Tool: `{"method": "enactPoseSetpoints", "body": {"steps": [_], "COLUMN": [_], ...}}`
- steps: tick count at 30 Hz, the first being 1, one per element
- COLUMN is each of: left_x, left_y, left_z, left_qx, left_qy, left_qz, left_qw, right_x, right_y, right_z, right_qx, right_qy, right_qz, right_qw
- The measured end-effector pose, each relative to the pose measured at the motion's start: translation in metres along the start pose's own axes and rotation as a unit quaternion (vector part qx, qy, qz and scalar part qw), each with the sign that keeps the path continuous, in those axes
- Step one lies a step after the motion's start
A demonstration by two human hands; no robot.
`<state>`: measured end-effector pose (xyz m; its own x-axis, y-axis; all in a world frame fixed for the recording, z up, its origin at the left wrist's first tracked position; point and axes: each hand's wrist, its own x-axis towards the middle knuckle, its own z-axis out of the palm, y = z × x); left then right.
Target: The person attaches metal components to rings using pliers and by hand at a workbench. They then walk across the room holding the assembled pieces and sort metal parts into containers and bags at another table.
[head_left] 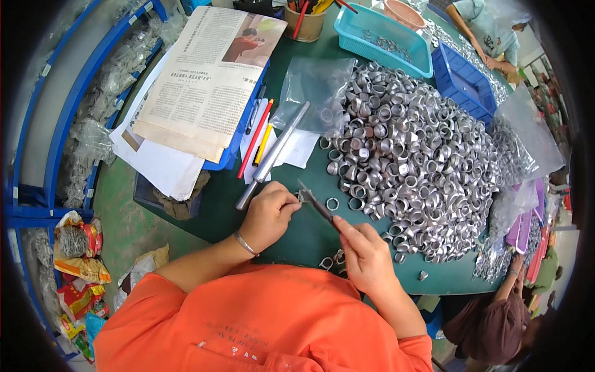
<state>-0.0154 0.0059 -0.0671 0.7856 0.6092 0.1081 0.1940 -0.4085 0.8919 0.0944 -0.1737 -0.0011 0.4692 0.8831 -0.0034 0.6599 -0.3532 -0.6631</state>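
On the green bench (446,282), a large heap of silver-grey metal rings (415,167) spreads right of a tapered metal rod (276,152), with a turquoise basket (384,49) and blue crate (463,84) beyond. The left hand (271,214) pinches a small silvery piece (304,196) near the bench's front edge; the right hand (365,251) grips a slim dark tool (321,208) against or just beside it. Fingers partly cover the piece, leaving its shape unclear.

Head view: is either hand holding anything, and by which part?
The right hand grips a slim dark tool by its near end. The left hand seems to pinch a small metal piece; by which part is unclear.
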Motion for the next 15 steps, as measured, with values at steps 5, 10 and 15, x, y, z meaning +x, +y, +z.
{"method": "enactPoseSetpoints", "body": {"steps": [5, 10, 15], "left_x": [0.000, 0.000, 0.004], "left_y": [0.002, 0.003, 0.016], "left_z": [-0.001, -0.003, -0.002], "left_qx": [0.004, 0.064, 0.008], "left_qy": [0.000, 0.006, -0.021], "left_qz": [0.011, 0.110, -0.085], "left_qw": [1.000, 0.992, 0.996], "right_x": [0.004, 0.005, 0.002], "right_y": [0.005, 0.006, 0.004], "right_z": [0.009, 0.006, 0.009], "right_qx": [0.018, -0.025, -0.003], "right_qy": [0.074, 0.011, -0.001], "right_qz": [-0.060, 0.012, 0.039], "right_qw": [0.995, 1.000, 0.999]}}
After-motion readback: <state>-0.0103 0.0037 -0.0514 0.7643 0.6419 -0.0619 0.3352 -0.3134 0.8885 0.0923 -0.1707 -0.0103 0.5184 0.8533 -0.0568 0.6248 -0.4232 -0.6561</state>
